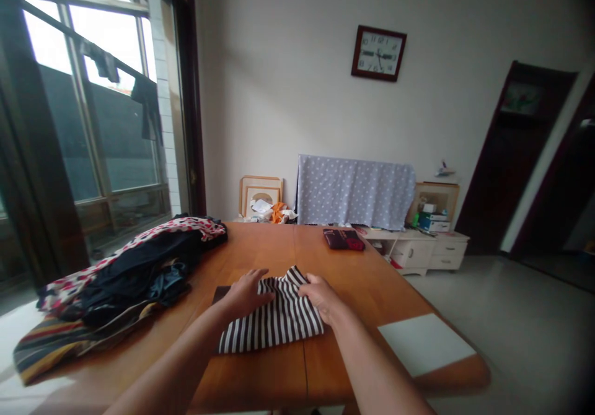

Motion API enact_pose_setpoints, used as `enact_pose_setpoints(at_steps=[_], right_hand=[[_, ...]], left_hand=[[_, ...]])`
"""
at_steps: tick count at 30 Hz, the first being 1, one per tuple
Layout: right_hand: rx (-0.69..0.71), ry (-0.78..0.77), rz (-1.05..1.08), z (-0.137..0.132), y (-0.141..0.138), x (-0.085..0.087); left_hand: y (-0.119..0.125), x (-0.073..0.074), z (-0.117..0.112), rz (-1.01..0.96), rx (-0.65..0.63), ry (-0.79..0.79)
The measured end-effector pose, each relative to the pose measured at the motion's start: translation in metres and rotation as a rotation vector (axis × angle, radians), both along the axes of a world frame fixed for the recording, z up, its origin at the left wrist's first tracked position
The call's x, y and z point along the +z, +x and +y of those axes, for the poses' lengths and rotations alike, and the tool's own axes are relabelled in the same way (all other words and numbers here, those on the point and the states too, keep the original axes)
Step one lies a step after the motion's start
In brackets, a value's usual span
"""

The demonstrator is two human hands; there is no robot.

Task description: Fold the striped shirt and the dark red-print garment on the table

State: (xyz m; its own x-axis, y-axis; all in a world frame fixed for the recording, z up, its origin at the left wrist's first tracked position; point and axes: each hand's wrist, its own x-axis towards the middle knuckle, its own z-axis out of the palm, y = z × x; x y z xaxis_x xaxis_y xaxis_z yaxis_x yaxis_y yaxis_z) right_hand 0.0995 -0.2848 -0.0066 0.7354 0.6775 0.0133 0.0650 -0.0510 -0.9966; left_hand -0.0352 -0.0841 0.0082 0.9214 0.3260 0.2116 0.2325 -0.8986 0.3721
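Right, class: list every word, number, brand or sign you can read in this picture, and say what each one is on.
Wall clock: numerals on the face, too blurred to quote reliably.
Boxes: labels too small to read.
Dark packet: red marking, nothing legible.
Striped cloth: no text visible.

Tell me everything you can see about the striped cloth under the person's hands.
The striped cloth is a soft-looking fabric with black and white stripes; what kind of item it is can't be told. It lies folded over on the wooden table, with its far part rucked up into a peak. The left hand lies on its upper left, and the right hand is on its upper right. A dark flat piece shows beside its left edge.
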Motion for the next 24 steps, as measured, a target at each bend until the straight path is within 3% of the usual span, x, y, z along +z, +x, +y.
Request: enact_pose_setpoints(at_steps=[3,7,11,14,17,24], right_hand=[[0.095,0.135,0.124,-0.008,-0.007,0.006],[0.208,0.173,0.158,-0.019,-0.018,0.018],[0.231,0.192,0.167,-0.033,-0.026,0.025],[0.232,0.240,0.154,-0.048,-0.029,0.023],[0.249,0.228,0.112,-0.066,-0.032,0.017],[0.347,0.083,0.031,-0.113,-0.056,0.007]], left_hand=[[0.012,0.012,-0.007,0.061,-0.115,-0.048],[0.017,0.033,-0.013,0.216,-0.256,-0.092],[0.005,0.047,-0.010,0.372,-0.289,0.054],[-0.017,0.050,-0.007,0.308,-0.252,0.177],[-0.048,0.056,-0.012,0.284,-0.247,0.144],[-0.120,0.076,-0.064,0.244,-0.309,0.086]])
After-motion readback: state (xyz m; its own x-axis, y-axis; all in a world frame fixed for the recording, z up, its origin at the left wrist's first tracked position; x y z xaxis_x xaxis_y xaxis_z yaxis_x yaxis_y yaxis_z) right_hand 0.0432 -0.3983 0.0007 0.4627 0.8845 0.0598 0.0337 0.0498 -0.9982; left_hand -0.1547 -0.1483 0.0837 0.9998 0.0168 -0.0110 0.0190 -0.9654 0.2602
